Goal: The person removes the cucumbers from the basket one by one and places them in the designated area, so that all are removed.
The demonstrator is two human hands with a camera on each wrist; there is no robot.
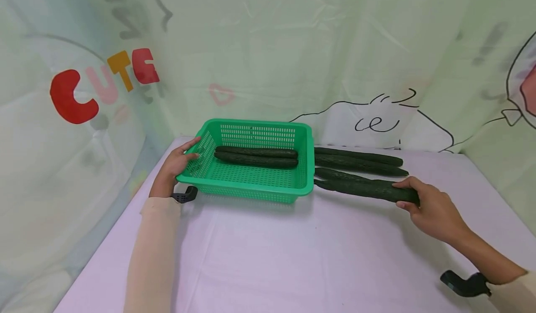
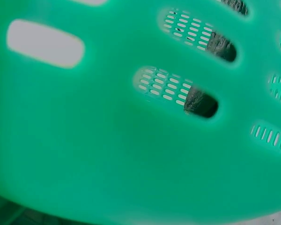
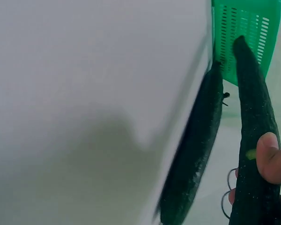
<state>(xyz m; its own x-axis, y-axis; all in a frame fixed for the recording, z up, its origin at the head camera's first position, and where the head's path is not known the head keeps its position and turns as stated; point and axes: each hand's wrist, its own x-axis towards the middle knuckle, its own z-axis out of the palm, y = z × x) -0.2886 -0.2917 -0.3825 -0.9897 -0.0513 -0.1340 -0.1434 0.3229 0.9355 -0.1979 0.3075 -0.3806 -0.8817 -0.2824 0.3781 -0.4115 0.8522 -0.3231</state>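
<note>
In the head view a green plastic basket (image 1: 238,193) sits on the table with two dark cucumbers (image 1: 257,159) lying side by side in it. My left hand (image 1: 172,165) grips the basket's left rim. Its camera sees mostly the green wall (image 2: 98,145) up close, with the cucumbers' ends (image 2: 200,103) through the slots. To the right, my right hand (image 1: 437,210) holds a cucumber (image 1: 368,188) near its right end, thumb on one side and fingers on the other. In the right wrist view the held cucumber (image 3: 253,103) is raised beside another cucumber (image 3: 194,150) on the table.
Right of the basket, two cucumbers (image 1: 360,160) lie at the back of the table, and part of another (image 1: 335,173) shows behind the held one. A pale tablecloth (image 1: 268,252) covers the table. Printed curtains (image 1: 259,48) hang behind and at both sides.
</note>
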